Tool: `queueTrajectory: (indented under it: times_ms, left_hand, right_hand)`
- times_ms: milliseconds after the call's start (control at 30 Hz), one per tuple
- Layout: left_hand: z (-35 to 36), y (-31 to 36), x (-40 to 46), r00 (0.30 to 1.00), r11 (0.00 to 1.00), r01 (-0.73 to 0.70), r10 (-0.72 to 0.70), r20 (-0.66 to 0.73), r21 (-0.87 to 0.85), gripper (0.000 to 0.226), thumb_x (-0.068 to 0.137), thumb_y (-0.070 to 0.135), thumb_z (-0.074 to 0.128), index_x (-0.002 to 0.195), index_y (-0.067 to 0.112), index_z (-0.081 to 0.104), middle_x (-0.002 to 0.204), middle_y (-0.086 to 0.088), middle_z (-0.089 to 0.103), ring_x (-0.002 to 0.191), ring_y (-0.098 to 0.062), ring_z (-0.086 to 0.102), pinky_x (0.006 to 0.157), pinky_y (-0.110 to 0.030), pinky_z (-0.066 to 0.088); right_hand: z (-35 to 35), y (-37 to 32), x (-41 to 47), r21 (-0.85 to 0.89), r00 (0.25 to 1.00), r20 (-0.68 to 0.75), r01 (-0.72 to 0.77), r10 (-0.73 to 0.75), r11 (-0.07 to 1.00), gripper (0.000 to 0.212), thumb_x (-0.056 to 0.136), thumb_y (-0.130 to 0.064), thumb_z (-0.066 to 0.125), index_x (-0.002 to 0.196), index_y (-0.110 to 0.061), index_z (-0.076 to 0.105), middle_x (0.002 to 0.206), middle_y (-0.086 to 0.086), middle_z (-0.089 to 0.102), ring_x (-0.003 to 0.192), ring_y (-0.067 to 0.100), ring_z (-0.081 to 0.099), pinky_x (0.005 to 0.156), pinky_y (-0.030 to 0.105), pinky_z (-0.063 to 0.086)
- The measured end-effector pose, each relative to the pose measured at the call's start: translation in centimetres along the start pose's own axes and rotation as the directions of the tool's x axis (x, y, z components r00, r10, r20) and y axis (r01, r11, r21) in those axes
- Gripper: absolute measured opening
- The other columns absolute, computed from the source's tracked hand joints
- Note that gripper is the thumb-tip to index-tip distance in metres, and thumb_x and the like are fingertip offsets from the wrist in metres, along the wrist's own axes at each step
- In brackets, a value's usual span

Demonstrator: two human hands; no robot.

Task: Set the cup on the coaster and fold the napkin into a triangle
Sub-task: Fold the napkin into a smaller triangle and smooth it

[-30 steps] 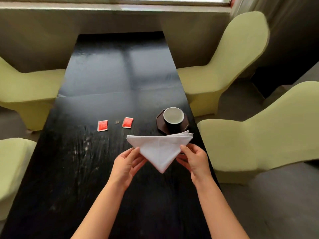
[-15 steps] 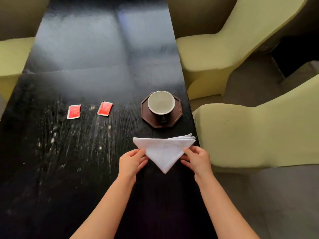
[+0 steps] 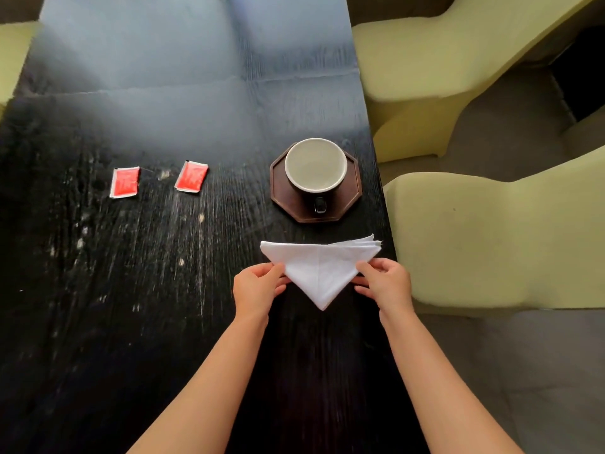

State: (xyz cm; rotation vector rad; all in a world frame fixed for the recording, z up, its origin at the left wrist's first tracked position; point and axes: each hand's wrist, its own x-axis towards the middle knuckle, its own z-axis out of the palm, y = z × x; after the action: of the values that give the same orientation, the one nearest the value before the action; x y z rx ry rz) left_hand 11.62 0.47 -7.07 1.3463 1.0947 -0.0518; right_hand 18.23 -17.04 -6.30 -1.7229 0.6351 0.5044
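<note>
A dark cup [image 3: 316,165] with a pale inside stands on a brown octagonal coaster [image 3: 281,188] near the table's right edge, its handle toward me. Just in front of it a white napkin [image 3: 319,268], folded into a triangle, points its tip at me. My left hand [image 3: 257,288] pinches the napkin's left slanting edge. My right hand [image 3: 384,281] pinches the right slanting edge. Whether the napkin lies on the table or hangs just above it I cannot tell.
Two red sachets [image 3: 124,181] [image 3: 191,176] lie on the black table [image 3: 131,290] to the left of the coaster. Pale green chairs [image 3: 484,237] stand close along the table's right edge, and another chair [image 3: 13,47] shows at the far left.
The view has tilted down and closer to the table. The napkin and both hands have come down from in front of the cup to just short of the coaster.
</note>
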Motion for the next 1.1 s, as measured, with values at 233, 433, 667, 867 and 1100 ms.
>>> queueTrajectory:
  times_ms: [233, 433, 667, 867, 1100]
  left_hand:
    - [0.9, 0.4, 0.0, 0.988, 0.975, -0.105, 0.124, -0.091, 0.194, 0.011, 0.081, 0.014, 0.063, 0.080, 0.006, 0.069, 0.070, -0.002, 0.070, 0.064, -0.010, 0.070, 0.060, -0.022, 0.054]
    - [0.2, -0.7, -2.2, 0.675, 0.453, -0.592, 0.730, 0.103, 0.667, 0.042, 0.079, 0.025, 0.068, 0.117, 0.015, 0.053, 0.118, -0.005, 0.054, 0.114, -0.026, 0.051, 0.087, -0.037, 0.044]
    - [0.2, -3.6, -0.8, 0.708, 0.003, -0.617, 0.440, 0.553, 0.787, 0.065, 0.092, 0.055, 0.028, 0.141, 0.041, -0.012, 0.148, 0.007, -0.033, 0.139, -0.012, -0.029, 0.105, -0.048, -0.025]
    - [0.4, -3.7, -0.4, 0.771, -0.001, -0.573, 0.339, 0.539, 0.820, 0.062, 0.091, 0.059, 0.018, 0.141, 0.042, -0.015, 0.147, 0.009, -0.036, 0.133, -0.009, -0.037, 0.104, -0.052, -0.024]
    - [-1.5, 0.1, -2.9, 0.773, 0.004, -0.593, 0.279, 0.569, 0.805, 0.064, 0.094, 0.053, 0.027, 0.148, 0.033, -0.002, 0.158, -0.002, -0.011, 0.144, -0.016, -0.015, 0.113, -0.052, -0.007]
  right_hand:
    - [0.3, 0.1, 0.2, -0.202, 0.990, -0.086, 0.090, -0.109, 0.975, 0.011, 0.081, -0.012, 0.065, 0.073, -0.016, 0.058, 0.075, 0.006, 0.070, 0.058, 0.012, 0.068, 0.059, 0.032, 0.058]
    - [0.3, 1.5, -2.4, -0.634, 0.772, -0.078, 0.450, -0.631, 0.629, 0.052, 0.072, -0.022, 0.073, 0.118, -0.015, 0.050, 0.116, 0.007, 0.052, 0.101, 0.021, 0.055, 0.080, 0.029, 0.048]
    - [0.8, 4.4, -2.6, -0.824, 0.699, 0.446, 0.564, -0.559, 0.048, 0.061, 0.091, -0.041, 0.050, 0.145, -0.022, 0.028, 0.157, 0.005, 0.019, 0.144, 0.024, 0.006, 0.112, 0.059, 0.009]
    - [0.8, 4.5, -2.1, -0.847, 0.769, 0.466, 0.530, -0.438, 0.030, 0.059, 0.096, -0.046, 0.028, 0.148, -0.029, 0.006, 0.160, -0.003, -0.003, 0.144, 0.013, -0.015, 0.112, 0.059, -0.004]
    - [1.3, 0.1, -4.6, -0.828, 0.738, 0.497, 0.561, -0.457, 0.005, 0.049, 0.095, -0.037, 0.039, 0.141, -0.022, 0.033, 0.151, 0.005, 0.031, 0.144, 0.021, 0.017, 0.113, 0.058, 0.006]
